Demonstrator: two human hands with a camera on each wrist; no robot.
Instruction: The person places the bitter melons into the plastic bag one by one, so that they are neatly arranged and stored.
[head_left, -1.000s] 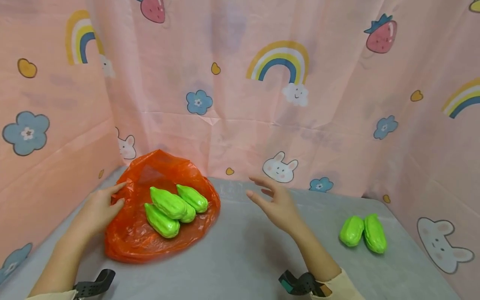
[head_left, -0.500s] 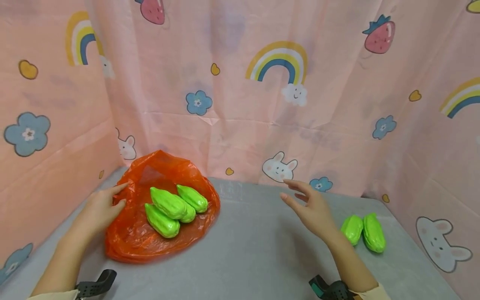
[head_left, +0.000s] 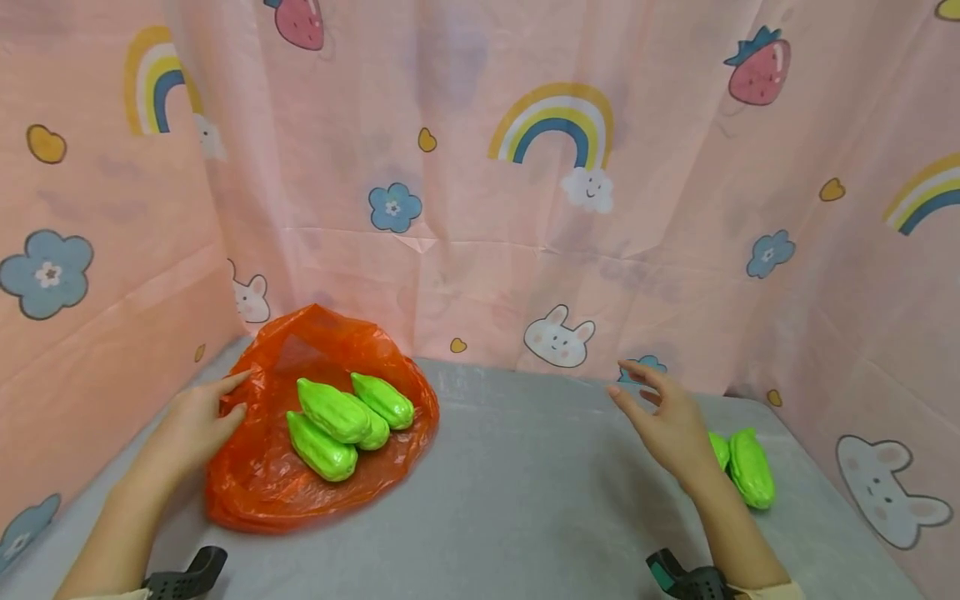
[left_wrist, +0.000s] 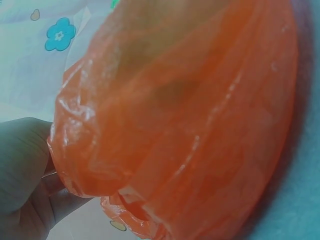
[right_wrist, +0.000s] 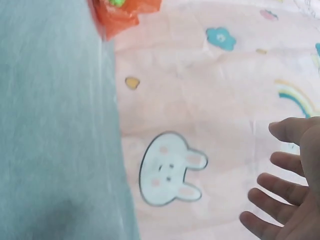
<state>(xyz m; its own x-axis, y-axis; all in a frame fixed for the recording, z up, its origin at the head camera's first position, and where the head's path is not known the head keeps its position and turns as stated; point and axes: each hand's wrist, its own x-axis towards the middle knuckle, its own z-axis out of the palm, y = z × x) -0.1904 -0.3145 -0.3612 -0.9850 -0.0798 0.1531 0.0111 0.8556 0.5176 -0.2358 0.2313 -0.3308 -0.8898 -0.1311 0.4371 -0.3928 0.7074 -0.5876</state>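
An orange-red plastic bag [head_left: 258, 492] lies with its mouth spread on the left of the table. Several glossy bright-green, oblong fruit-like pieces [head_left: 333, 411] rest inside it, tapered at one end. My left hand [head_left: 193, 421] holds the bag's left rim between thumb and fingers; the left wrist view shows the plastic [left_wrist: 165, 130] bunched at the hand [left_wrist: 25, 175]. To the right, my right hand [head_left: 667, 421] hovers above the table with fingers spread and nothing in it. Behind its wrist lie two more green pieces [head_left: 752, 468], one partly hidden by the arm.
Grey sheeting covers the table [head_left: 495, 500]. A pink printed curtain [head_left: 465, 275] walls the back and both sides. Black straps with cameras [head_left: 693, 579] sit on both wrists.
My right hand has moved right, away from the bag and toward the two green pieces, its forearm now overlapping one. The left hand has stayed at the bag's rim.
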